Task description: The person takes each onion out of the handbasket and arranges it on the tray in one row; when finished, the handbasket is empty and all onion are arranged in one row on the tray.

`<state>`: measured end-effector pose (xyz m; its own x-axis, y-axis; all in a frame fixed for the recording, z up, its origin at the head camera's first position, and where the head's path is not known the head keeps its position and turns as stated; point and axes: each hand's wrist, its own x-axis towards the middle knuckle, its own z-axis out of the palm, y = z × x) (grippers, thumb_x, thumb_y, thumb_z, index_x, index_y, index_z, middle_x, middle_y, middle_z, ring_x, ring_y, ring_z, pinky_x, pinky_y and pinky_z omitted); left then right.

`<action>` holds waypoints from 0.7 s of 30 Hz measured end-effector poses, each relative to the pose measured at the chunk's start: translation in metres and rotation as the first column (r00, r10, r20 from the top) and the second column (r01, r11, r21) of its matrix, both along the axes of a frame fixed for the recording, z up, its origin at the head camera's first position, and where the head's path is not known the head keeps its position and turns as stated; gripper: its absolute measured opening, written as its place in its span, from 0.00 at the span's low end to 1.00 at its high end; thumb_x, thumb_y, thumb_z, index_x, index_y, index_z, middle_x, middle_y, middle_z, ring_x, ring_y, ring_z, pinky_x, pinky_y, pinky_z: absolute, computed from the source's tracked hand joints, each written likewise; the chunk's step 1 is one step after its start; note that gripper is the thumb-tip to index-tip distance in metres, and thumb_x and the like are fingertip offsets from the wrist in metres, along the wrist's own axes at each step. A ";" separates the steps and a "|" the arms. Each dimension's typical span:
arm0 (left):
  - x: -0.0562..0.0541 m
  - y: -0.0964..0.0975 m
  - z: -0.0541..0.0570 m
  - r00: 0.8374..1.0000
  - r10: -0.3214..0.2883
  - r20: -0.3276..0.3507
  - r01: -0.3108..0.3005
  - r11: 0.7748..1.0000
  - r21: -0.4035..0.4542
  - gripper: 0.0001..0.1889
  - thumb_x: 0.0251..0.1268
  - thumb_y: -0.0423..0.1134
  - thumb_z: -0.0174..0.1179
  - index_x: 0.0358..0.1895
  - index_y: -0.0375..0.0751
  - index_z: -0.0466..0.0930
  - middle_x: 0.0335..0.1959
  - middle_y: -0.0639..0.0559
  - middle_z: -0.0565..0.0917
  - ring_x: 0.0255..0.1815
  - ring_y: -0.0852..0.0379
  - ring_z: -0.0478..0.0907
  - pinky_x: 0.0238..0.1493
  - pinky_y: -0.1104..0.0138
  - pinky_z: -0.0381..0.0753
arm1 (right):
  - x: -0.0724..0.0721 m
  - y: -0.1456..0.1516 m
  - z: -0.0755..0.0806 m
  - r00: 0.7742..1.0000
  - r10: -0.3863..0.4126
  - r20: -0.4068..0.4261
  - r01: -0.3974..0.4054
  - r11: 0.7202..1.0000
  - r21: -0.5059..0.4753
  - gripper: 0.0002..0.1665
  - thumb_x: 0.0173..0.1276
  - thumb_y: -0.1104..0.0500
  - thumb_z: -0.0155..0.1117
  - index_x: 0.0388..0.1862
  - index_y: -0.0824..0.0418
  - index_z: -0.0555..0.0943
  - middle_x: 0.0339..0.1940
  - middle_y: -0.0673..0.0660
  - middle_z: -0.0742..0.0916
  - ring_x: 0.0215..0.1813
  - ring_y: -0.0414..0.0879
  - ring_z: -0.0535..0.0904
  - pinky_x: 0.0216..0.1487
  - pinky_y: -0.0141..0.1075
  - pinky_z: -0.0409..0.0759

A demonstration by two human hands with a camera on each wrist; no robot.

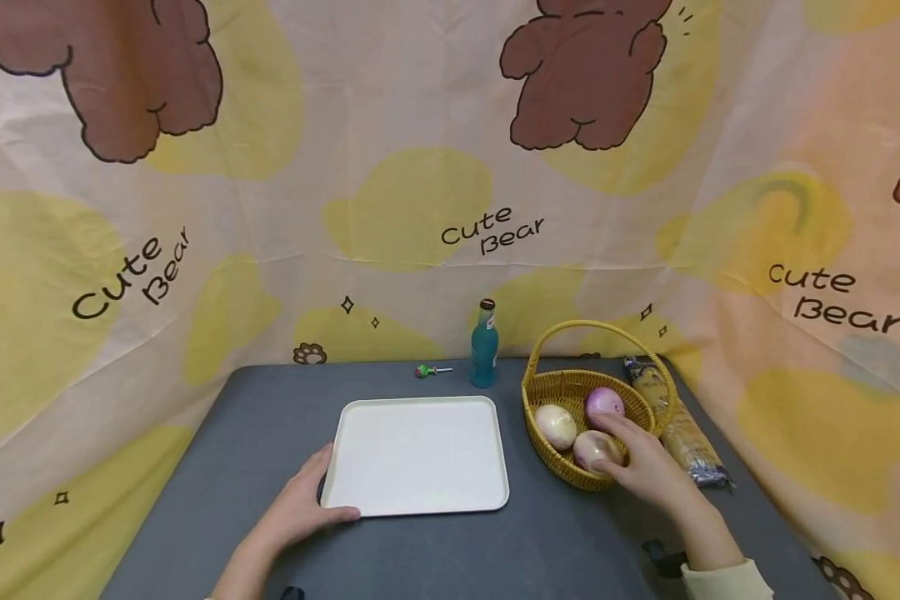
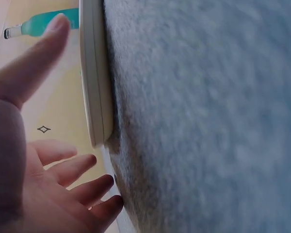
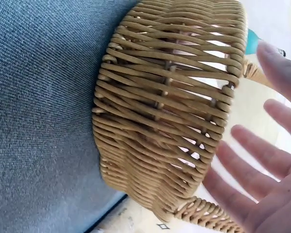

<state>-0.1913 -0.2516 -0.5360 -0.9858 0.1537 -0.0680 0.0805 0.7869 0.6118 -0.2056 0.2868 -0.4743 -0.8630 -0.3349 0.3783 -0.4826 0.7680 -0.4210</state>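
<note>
A white rectangular tray lies on the grey table. My left hand is at its left edge, thumb by the front corner and fingers extended along the side; in the left wrist view the fingers are loosely spread near the tray rim. To the right stands a yellow woven basket holding a pale onion, a purple onion and a pale purple onion. Over the basket's right rim reaches my right hand, thumb and fingers apart above the front onion; whether it touches is unclear.
A teal bottle stands at the back, with a lollipop lying left of it. A clear-and-blue packet lies right of the basket, partly behind its arched handle. A patterned cloth hangs behind the table.
</note>
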 end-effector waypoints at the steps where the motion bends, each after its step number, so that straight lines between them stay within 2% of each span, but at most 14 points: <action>1: 0.000 0.000 0.000 1.000 0.002 0.002 -0.002 1.000 0.000 0.68 0.42 0.65 0.77 0.80 0.30 0.49 0.79 0.29 0.56 0.79 0.30 0.54 0.72 0.37 0.62 | 0.000 -0.001 0.000 1.000 0.000 0.025 0.000 1.000 0.003 0.41 0.55 0.60 0.80 0.68 0.66 0.76 0.65 0.70 0.81 0.64 0.69 0.77 0.59 0.64 0.76; 4: 0.001 0.000 -0.001 1.000 0.006 0.009 -0.006 1.000 -0.005 0.67 0.41 0.63 0.79 0.79 0.28 0.51 0.78 0.27 0.57 0.79 0.28 0.53 0.72 0.36 0.60 | -0.002 -0.003 -0.002 0.997 -0.007 0.077 0.006 1.000 0.018 0.42 0.57 0.59 0.79 0.70 0.65 0.74 0.66 0.68 0.81 0.66 0.67 0.77 0.61 0.62 0.76; 7: 0.002 0.000 -0.002 1.000 0.006 0.017 -0.005 1.000 -0.027 0.66 0.42 0.63 0.78 0.78 0.27 0.53 0.77 0.27 0.58 0.79 0.27 0.52 0.71 0.35 0.60 | -0.004 -0.004 -0.004 0.996 -0.011 0.086 0.007 0.999 0.042 0.42 0.58 0.58 0.79 0.70 0.66 0.74 0.66 0.66 0.81 0.65 0.65 0.78 0.61 0.60 0.76; 13: 0.000 0.000 -0.003 0.999 0.007 0.038 -0.006 0.999 -0.044 0.65 0.42 0.64 0.78 0.77 0.27 0.55 0.77 0.27 0.59 0.79 0.28 0.51 0.71 0.34 0.60 | -0.009 -0.006 -0.006 0.993 -0.022 0.115 0.015 0.998 0.057 0.41 0.58 0.58 0.79 0.69 0.69 0.74 0.62 0.67 0.83 0.56 0.59 0.83 0.53 0.55 0.81; 21: 0.001 0.000 -0.002 0.999 0.008 0.048 -0.006 0.999 -0.047 0.66 0.40 0.63 0.79 0.77 0.26 0.55 0.77 0.27 0.60 0.79 0.27 0.51 0.70 0.33 0.60 | -0.013 -0.008 -0.007 0.981 -0.098 0.167 0.083 0.992 0.096 0.40 0.56 0.60 0.79 0.65 0.75 0.75 0.59 0.73 0.83 0.59 0.67 0.81 0.57 0.60 0.79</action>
